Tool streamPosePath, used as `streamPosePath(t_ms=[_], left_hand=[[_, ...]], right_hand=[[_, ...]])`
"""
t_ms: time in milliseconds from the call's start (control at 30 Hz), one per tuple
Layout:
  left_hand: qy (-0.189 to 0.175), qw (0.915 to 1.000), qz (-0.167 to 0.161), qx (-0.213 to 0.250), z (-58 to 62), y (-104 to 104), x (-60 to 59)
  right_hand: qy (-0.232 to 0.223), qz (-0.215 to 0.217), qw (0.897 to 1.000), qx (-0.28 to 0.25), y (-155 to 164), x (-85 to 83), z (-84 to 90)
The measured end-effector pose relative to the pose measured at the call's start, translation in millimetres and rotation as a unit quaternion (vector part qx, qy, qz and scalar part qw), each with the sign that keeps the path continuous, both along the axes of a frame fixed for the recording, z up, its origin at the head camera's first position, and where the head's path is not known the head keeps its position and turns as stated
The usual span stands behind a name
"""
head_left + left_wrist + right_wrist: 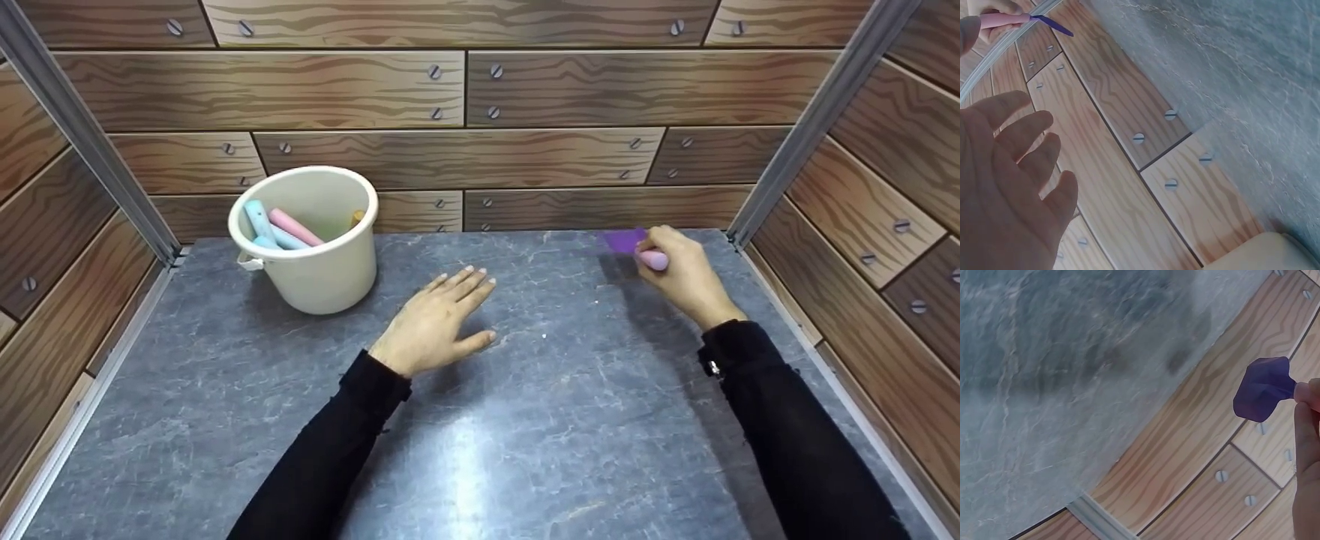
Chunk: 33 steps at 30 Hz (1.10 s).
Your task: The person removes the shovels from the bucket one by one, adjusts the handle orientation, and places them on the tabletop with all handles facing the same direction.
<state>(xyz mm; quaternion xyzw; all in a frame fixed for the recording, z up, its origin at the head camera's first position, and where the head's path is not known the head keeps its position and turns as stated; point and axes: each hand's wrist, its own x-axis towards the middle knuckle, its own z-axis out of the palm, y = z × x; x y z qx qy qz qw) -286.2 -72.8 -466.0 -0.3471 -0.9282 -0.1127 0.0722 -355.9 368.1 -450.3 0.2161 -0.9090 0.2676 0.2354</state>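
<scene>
My right hand (686, 274) grips a toy shovel (624, 241) by its pink handle (654, 260), above the far right of the grey table. Its flat purple blade (1264, 389) points away from the fingers in the right wrist view. My left hand (435, 322) is held palm down over the middle of the table, fingers straight and thumb spread, holding nothing. In the left wrist view, that hand's fingers (1033, 146) are loosely extended. Left of this hand stands a cream bucket (330, 281) with light blue sticks (259, 219) and a pink stick (295, 226) inside.
An orange piece (357, 217) also shows inside the bucket. Wood-patterned walls (360, 90) with metal corner strips (806, 120) enclose the grey marbled table (555, 435) at the back and both sides. Tiny white specks (544, 336) lie on the tabletop.
</scene>
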Motion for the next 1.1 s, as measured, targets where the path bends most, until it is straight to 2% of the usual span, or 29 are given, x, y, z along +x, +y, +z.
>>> streamPosePath(t_ms=[267, 500, 667, 900, 1100], left_hand=[[-0.017, 0.9998, 0.002, 0.008, -1.6, 2.2, -0.3], [-0.039, 0.9989, -0.016, 0.023, -1.8, 3.0, 0.9], [-0.04, 0.9984, -0.029, 0.029, -2.9, 3.7, 2.8], [-0.035, 0.9985, -0.032, 0.028, -4.2, 4.6, 4.1], [-0.044, 0.998, -0.034, 0.031, -4.2, 4.6, 3.8]], right_hand=[[-0.025, -0.019, 0.999, -0.011, 14.2, -7.8, -1.8], [-0.048, -0.036, 0.998, -0.018, 24.9, -13.2, -6.4], [-0.059, -0.041, 0.997, -0.021, 32.0, -15.6, -12.9], [-0.059, -0.05, 0.996, -0.046, 40.1, -17.8, -23.1], [-0.077, -0.07, 0.993, -0.063, 44.2, -20.8, -25.9]])
